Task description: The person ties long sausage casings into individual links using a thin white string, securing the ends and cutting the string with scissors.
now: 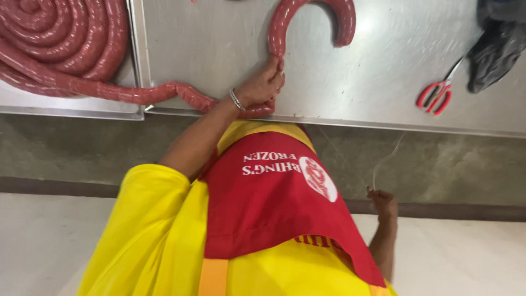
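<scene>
Left hand [262, 86] has its fingers pinching the long red sausage rope [137, 94] on the steel bench [383, 60], the coil cut off at the frame edge. Right hand [383, 204] hangs below the bench, fingers pressed together on thin white string [383, 161], barely visible.

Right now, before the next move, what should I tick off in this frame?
1. Left hand grip on sausage: ok, closed around it at the table edge.
2. Right hand on string: ok, fingers pinch a thin white strand.
3. String reaching the sausage: cannot tell, too thin to follow.
4. Scissors away from both hands: ok, lying on the table to the right.
5. Coil in tray: ok, with one length leading out over the rim to the left hand.
</scene>
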